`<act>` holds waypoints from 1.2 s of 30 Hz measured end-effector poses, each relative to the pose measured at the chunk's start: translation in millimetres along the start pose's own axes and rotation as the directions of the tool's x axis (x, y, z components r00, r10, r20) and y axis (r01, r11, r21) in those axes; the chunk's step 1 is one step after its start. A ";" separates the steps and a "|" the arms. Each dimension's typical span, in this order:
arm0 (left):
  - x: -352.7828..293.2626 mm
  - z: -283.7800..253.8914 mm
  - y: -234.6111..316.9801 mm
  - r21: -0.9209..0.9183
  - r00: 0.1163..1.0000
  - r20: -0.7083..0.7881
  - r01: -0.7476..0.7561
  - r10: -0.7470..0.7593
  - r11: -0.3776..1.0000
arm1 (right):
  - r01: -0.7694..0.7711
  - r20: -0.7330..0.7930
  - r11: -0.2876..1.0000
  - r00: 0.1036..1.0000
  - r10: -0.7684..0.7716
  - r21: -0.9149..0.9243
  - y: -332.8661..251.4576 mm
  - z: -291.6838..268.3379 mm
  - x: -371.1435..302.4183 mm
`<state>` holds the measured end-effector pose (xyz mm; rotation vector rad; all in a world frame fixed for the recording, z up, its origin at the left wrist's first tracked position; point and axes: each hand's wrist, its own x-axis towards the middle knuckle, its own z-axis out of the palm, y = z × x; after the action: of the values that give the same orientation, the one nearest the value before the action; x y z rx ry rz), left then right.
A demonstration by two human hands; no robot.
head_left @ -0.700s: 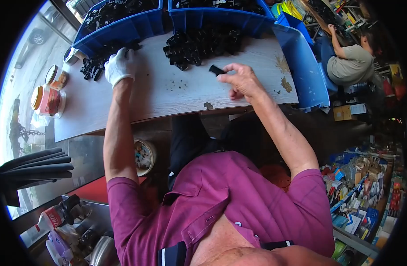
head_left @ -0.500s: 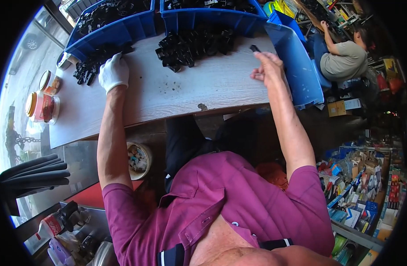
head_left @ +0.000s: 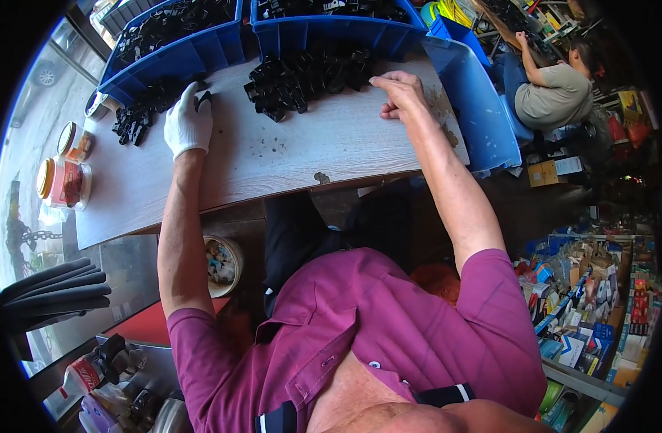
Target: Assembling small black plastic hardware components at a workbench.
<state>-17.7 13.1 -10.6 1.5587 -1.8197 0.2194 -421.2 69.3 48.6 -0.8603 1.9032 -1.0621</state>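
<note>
My left hand (head_left: 190, 123), in a white glove, is closed on a small black plastic clip (head_left: 203, 99) pinched between thumb and fingers. Beside it lies a small pile of the same black clips (head_left: 134, 124) along the left bin's front wall. A larger pile of black clips (head_left: 295, 83) sits mid-table. At that pile's right end is my bare right hand (head_left: 401, 94), index finger stretched toward the clips and the other fingers partly bent and apart. I see nothing held in it.
Two blue bins of black clips (head_left: 338, 32) stand along the table's (head_left: 288, 155) far edge. A blue tub (head_left: 471, 108) adjoins its right side. Jars (head_left: 60, 180) stand at the left, a waste bucket (head_left: 221, 267) below. Another person (head_left: 551, 94) sits at far right.
My right hand has moved left from beside the blue tub to the larger pile; the clip at its fingertips no longer shows. My left hand has drawn back slightly, a clip now visible in it.
</note>
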 end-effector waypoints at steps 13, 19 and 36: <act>-7.9 -4.7 12.2 -0.104 0.997 0.073 -0.030 0.038 0.994 | 0.139 0.060 0.970 0.990 -0.129 -0.201 -1.1 11.9 -1.1; -23.5 -14.4 21.4 -0.276 0.998 0.061 0.016 0.001 0.961 | 0.128 0.142 0.988 0.983 -0.115 -0.086 4.3 -1.0 -9.9; -74.6 -36.9 168.8 -0.720 0.985 0.075 -0.054 0.156 0.692 | 0.198 0.283 0.950 0.951 -0.126 -0.241 7.9 -17.6 -65.4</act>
<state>-156.4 135.7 23.7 0.9136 -1.7755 -0.5167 -407.1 133.3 67.3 -1.2675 1.7924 -0.7460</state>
